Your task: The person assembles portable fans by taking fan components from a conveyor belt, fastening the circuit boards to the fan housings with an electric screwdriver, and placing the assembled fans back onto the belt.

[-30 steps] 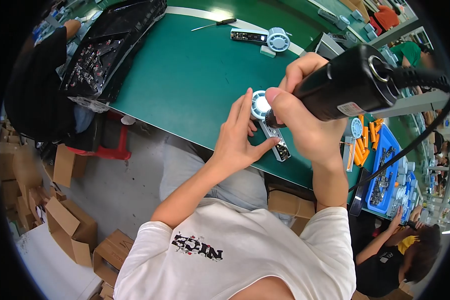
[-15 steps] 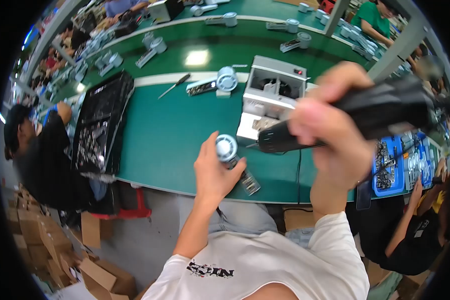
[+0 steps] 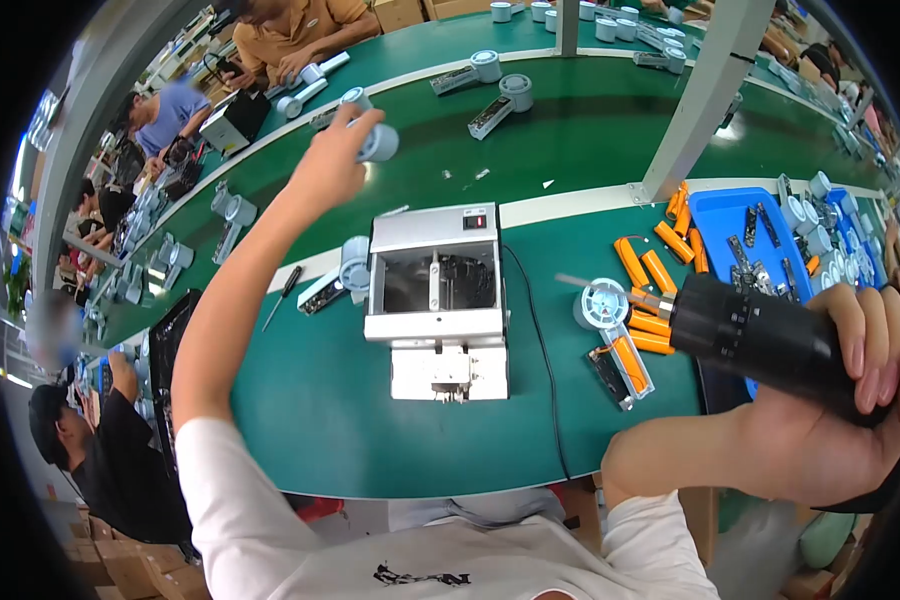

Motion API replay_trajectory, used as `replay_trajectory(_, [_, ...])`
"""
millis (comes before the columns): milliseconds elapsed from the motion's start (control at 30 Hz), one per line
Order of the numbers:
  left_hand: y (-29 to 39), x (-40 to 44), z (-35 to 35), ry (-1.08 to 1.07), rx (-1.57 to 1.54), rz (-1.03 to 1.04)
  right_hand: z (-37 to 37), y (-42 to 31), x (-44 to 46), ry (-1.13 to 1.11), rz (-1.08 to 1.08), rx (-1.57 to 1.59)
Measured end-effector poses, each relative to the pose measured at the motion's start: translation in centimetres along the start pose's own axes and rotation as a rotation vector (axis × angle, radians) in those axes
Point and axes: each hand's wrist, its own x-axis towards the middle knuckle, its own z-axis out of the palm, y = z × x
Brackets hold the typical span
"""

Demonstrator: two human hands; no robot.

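My left hand [image 3: 332, 165] is stretched out over the green belt, closed on a light-blue handheld fan body [image 3: 378, 144]; the hand hides most of its handle. In my right hand [image 3: 860, 390] is a black electric screwdriver [image 3: 760, 335], its bit pointing left. Beyond the bit, on the bench, lies an opened fan [image 3: 602, 305] with an orange battery and a circuit board by its handle. A grey screw feeder [image 3: 435, 225] stands between my arms. Left of it lies another open fan body [image 3: 354, 265].
Loose orange batteries [image 3: 630, 262] and a blue tray [image 3: 720, 205] of dark parts are at the right. A screwdriver [image 3: 288, 285] lies at the left. The feeder's black cable [image 3: 545, 360] crosses the bench. A metal post [image 3: 705, 100] rises at the belt's edge. Co-workers sit around.
My left hand has moved from the bench's front out over the belt with the fan body. My right hand has swung right with the electric screwdriver. The view has turned right.
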Motion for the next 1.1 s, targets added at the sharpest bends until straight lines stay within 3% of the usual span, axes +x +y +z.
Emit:
replay_trajectory(67, [-3.5, 4.9, 4.7, -0.086, 0.108, 0.002, 0.0, 0.3, 0.0, -0.027, 0.039, 0.047])
replay_trajectory(200, [-6.1, 10.3, 10.9, -0.192, -0.016, -0.088, -0.6, 0.6, 0.3, -0.1, 0.052, -0.026])
replay_trajectory(333, [-9.1, 11.2, 16.8, -0.045, -0.108, -0.06, 0.3, 1.5, 0.3, -0.026, 0.045, -0.073])
replay_trajectory(400, [-8.9, 9.1, 14.3, 0.005, -0.247, -0.073, 2.2, 2.6, 0.1, 0.094, 0.041, -0.126])
replay_trajectory(533, [-15.2, 4.5, 9.1, 0.02, 0.038, -0.176, 2.6, 3.3, 0.0, 0.039, 0.065, -0.151])
replay_trajectory(667, [-20.8, -4.3, 3.7, -0.252, 0.536, -0.677, 3.4, 3.8, -0.3, -0.017, 0.088, -0.198])
replay_trajectory(733, [-23.5, -8.6, 2.9, -0.358, 0.513, -0.883, 3.8, 4.5, -0.7, -0.041, 0.097, -0.241])
replay_trajectory(767, [-24.9, -10.4, 2.8, -0.361, 0.486, -0.94, 4.7, 5.3, -1.3, 0.09, 0.099, -0.07])
replay_trajectory(800, [-27.4, -11.9, 3.9, -0.321, 0.361, -0.835, 5.6, 6.1, -2.0, 0.219, 0.079, 0.101])
replay_trajectory(833, [-29.4, -13.6, 3.8, -0.277, 0.244, -0.741, 3.6, 5.1, -2.1, 0.115, 0.14, -0.009])
replay_trajectory(1033, [-20.3, -14.1, -1.2, -0.163, 0.325, -0.549, 6.0, 6.1, -4.4, -0.207, 0.251, -0.18])
replay_trajectory(1100, [-16.4, -14.0, -3.8, -0.063, 0.265, -0.503, 7.2, 6.0, -4.8, -0.361, 0.406, -0.172])
